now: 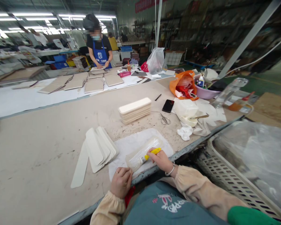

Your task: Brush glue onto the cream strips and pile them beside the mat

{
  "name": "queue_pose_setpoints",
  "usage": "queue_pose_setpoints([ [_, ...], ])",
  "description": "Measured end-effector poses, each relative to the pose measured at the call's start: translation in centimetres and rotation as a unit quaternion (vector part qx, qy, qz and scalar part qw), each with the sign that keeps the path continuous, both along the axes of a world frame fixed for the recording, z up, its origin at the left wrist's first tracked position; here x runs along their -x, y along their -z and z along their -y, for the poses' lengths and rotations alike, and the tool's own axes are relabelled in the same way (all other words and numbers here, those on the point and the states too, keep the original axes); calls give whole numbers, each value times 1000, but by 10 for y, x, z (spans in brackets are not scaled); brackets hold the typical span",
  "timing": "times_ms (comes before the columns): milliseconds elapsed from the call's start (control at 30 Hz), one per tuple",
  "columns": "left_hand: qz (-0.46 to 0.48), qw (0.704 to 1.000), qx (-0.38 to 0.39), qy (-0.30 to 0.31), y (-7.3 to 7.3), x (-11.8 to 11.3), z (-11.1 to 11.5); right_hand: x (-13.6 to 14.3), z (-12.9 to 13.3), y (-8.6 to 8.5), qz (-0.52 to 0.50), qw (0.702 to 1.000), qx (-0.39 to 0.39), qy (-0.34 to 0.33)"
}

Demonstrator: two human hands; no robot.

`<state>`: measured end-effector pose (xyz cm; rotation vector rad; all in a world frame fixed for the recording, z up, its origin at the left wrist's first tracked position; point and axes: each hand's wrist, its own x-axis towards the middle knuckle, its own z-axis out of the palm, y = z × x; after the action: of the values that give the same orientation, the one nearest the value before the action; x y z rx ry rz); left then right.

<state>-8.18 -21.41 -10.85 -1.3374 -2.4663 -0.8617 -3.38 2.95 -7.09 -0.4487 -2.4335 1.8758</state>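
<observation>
In the head view my right hand [162, 160] grips a paintbrush with a yellow handle [155, 151]. Its pale bristles [142, 160] touch a rounded strip [144, 151] that looks wet and shiny. The strip lies on a white sheet [128, 143] near the table's front edge. My left hand [122, 181] is closed, its fingertips pinching or pressing the strip's near end; the exact grip is partly hidden. To the left, a fan of white rounded strips [97, 150] overlaps on the table. Farther back stands a neat stack of similar pieces [135, 110].
Scissors [165, 119], a black phone [168, 106] and crumpled paper [184, 132] lie to the right. Behind them are an orange bag [183, 82] and a purple basin [207, 92]. A plastic crate [227, 175] stands beside the table. Across it, a person [99, 50] handles flat boards.
</observation>
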Motion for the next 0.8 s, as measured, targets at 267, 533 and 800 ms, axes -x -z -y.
queue_pose_setpoints([
  [267,11,1000,2,0,3,0,0,5,-6,-20,-36,999,-8,29],
  [533,5,1000,3,-1,1,-1,-1,25,30,3,-21,999,35,-27],
  [800,-4,1000,-10,5,1,0,-1,25,-78,-16,14,981,-155,119],
])
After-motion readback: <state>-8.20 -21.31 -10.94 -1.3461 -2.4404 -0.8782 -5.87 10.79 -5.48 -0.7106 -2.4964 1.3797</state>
